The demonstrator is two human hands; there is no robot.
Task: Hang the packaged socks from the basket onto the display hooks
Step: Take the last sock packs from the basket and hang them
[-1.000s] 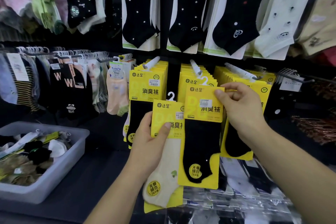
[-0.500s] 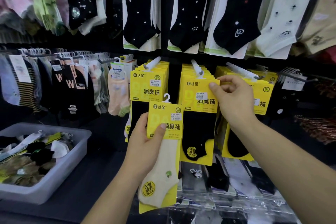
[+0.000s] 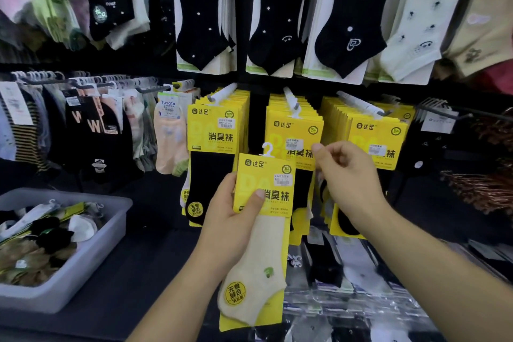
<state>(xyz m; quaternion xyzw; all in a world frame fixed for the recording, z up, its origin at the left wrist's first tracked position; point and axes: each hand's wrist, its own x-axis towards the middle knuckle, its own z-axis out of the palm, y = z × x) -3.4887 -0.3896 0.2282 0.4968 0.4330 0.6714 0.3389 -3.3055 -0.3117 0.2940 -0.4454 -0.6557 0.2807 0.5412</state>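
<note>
Head view: the left hand [image 3: 230,219] grips a cream sock pack [image 3: 269,244] by its yellow card, thumb across the front, just in front of the hanging yellow rows. The right hand [image 3: 349,183] hovers, fingers curled, at the middle row's front pack [image 3: 294,130]; I cannot tell whether it pinches it. Judging from this, steady the card near its hanger loop [image 3: 267,148] and slide the loop squarely over a hook [image 3: 290,97] tip.
</note>
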